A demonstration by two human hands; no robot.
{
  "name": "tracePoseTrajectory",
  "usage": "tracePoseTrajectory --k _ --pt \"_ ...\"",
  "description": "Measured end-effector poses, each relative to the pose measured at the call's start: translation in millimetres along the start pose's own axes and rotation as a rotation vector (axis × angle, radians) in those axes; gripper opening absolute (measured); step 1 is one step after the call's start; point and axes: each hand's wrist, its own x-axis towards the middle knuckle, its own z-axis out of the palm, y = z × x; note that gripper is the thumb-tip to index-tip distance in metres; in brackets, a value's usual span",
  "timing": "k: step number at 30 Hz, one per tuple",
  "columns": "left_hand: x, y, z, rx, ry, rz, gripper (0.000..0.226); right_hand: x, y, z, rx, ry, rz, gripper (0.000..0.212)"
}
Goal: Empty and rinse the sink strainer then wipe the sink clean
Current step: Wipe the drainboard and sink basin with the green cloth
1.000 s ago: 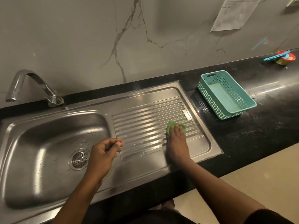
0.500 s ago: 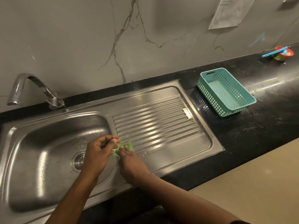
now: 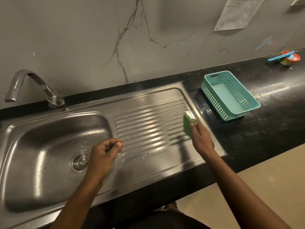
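A steel sink (image 3: 41, 142) with a ribbed drainboard (image 3: 148, 126) is set into a black counter. The round metal strainer (image 3: 80, 161) sits in the basin's drain, partly hidden by my left hand. My right hand (image 3: 200, 139) grips a green scrub pad (image 3: 188, 125) at the drainboard's far right edge. My left hand (image 3: 103, 154) hovers over the rim between basin and drainboard, fingers curled, holding nothing that I can see.
A curved tap (image 3: 31, 86) stands at the back left. A teal plastic basket (image 3: 230, 95) sits on the black counter (image 3: 264, 129) right of the sink. A small red and green container (image 3: 288, 57) with a blue stick lies far right. A paper sheet (image 3: 237, 12) hangs on the wall.
My right hand swept the green pad from the drainboard's left, near my left hand, across to its right edge. My left hand stayed over the rim.
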Motion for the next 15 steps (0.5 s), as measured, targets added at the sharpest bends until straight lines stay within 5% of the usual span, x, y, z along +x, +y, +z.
tracePoseTrajectory --k 6,12,15 --pt "-3 -6 -2 0.000 -0.021 -0.029 0.014 -3 57 15 -0.620 -0.158 -0.073 0.043" --pt "1 -12 -16 0.021 -0.026 -0.032 0.014 -48 53 90 -0.876 -0.205 -0.233 0.081" --pt "3 -14 -19 0.024 -0.037 -0.034 0.014 -70 41 120 -0.831 -0.231 -0.264 0.078"
